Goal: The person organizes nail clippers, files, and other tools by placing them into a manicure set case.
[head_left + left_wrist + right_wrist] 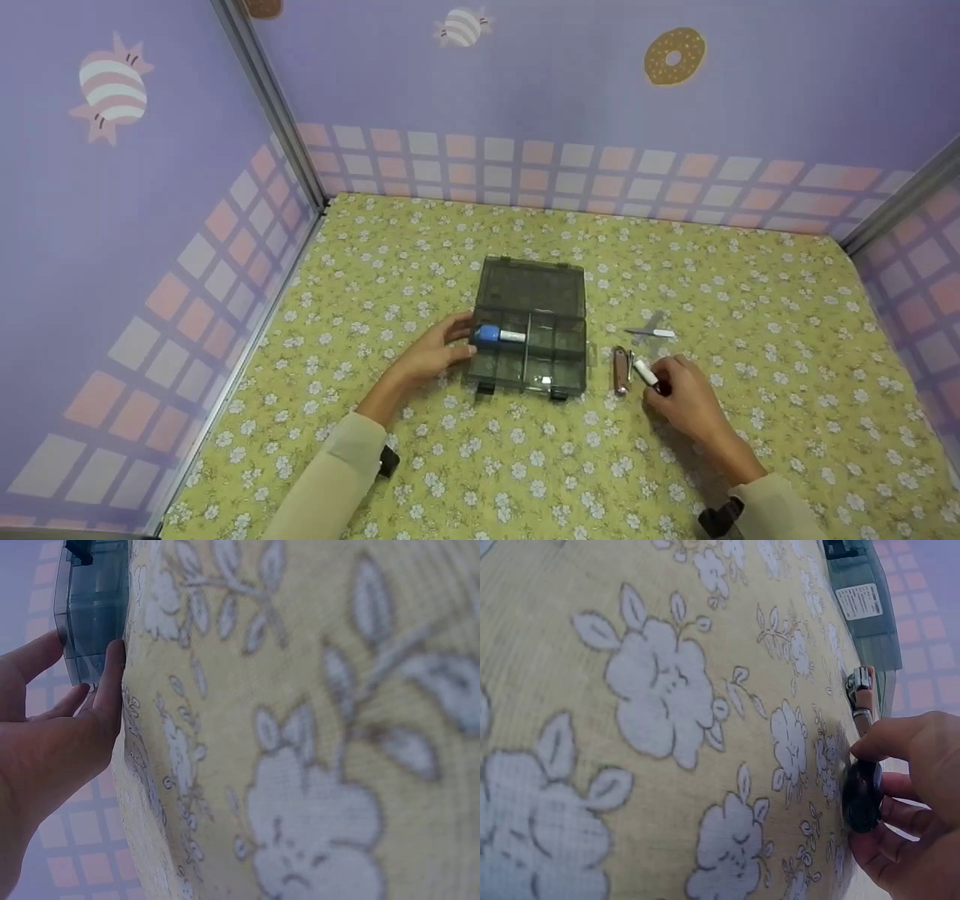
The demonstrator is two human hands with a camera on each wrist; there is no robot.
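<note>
Tube (pixel 644 370), white with a dark end, sits in the right hand (pixel 686 397) on the right side of the table. Thumb and fingers are clamped round the dark end; the white part juts out toward the box (pixel 584 364). Whether the tube touches the cloth (pixel 525 465) cannot be told.

Left hand (pixel 426 355) holds the box by its left edge — thumb at the rim, fingers against the wall. Box is smoky, see-through, divided into compartments, lid (pixel 531 289) folded back away from the person. A blue-and-white stick (pixel 489 334) lies crosswise in the back left part. Two dark clasps show along the near edge; the right wrist view gives a white label (pixel 859 601) on the box.

Between box and right hand: a brown knife (pixel 620 370), a thin metal piece (pixel 631 365) just beside it, then the tube. Farther from the person, a small tool (pixel 662 333) lies crosswise — white at the right end, dark and narrow at the left.

Cloth is yellow, printed with white flowers. Pale sleeves on both arms.
</note>
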